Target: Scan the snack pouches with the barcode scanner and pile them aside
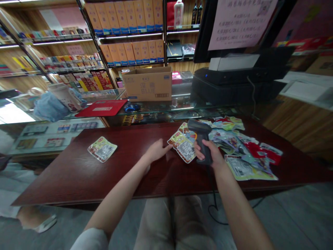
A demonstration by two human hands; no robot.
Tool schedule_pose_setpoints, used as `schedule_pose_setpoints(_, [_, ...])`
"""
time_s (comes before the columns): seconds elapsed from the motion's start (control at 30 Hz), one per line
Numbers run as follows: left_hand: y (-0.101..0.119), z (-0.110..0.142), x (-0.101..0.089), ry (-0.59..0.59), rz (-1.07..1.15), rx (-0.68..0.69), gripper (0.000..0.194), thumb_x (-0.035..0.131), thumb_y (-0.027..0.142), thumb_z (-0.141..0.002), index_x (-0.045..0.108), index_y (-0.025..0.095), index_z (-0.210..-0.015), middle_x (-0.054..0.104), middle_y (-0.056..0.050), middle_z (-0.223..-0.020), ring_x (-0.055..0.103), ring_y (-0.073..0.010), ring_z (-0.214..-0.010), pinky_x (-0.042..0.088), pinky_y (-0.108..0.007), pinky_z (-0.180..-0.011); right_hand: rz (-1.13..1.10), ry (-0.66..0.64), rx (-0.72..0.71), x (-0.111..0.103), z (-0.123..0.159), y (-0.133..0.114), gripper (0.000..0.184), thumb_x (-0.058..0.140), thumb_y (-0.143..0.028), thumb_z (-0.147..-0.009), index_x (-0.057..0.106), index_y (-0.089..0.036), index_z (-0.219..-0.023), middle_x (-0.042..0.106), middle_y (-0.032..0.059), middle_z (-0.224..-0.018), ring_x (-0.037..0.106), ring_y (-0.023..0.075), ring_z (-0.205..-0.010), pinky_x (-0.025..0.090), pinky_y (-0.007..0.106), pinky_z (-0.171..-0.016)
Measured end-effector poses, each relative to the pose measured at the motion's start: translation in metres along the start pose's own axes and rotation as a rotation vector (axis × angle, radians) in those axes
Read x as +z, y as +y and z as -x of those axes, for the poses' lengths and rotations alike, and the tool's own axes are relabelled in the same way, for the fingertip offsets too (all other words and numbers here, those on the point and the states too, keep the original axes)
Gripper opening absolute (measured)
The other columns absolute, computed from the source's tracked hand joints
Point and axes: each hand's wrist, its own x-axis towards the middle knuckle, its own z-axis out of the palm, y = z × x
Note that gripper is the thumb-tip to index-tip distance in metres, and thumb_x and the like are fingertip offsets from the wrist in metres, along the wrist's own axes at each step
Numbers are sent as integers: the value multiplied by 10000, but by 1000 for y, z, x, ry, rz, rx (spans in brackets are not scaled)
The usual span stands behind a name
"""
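- The right hand (215, 154) is closed around a scanner (202, 134); the left hand (156, 151) lies loose, holding nothing, thumb beside the packets (183, 147) on the table (136, 139).
- Scanning seems in hand; next probably needs steady aim.
- Behind stand shop shelves (65, 42).

- dark reddish-brown worktop (78, 177)
- single packet (102, 150) lying flat, at left
- overlapping packets (185, 148) near the middle
- heap of mixed packets (235, 141) at right
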Motion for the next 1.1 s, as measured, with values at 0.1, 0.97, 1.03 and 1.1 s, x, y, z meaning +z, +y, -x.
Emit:
schedule_pose_setpoints(0.1, [18,-17,23,-88,-69,-93,546,736,592,-761,621,144,-1052,727,-221,-1148,712,-338,-1044,511,-337,-796,-28,-41,-15,-7,-2,4,350,679,-449,-808,586,-196,-1031,507,-61,-653,363,56,-374,332,223,-363])
schedule_pose_setpoints(0.97, [-58,-75,-17,701,1170,216,509,789,544,-742,523,250,-1061,680,-33,-1032,675,-158,-890,545,-301,-855,222,26,84,8,-1,7,332,708,-456,-785,521,-207,-904,558,-58,-654,440,54,-370,338,205,-373])
schedule_pose_setpoints(1.03, [-58,-73,-17,662,1197,240,577,836,533,-696,507,258,-1082,689,-43,-1056,689,-171,-917,546,-319,-877,251,22,96,9,0,7,340,709,-462,-786,524,-203,-904,558,-57,-655,444,53,-371,330,200,-373])
schedule_pose_setpoints(1.1, [-58,-71,-18,621,1222,244,629,881,489,-653,494,264,-1094,698,-43,-1055,699,-179,-932,548,-328,-887,277,22,108,10,1,6,354,712,-467,-786,534,-198,-933,556,-58,-653,442,54,-371,311,196,-368])
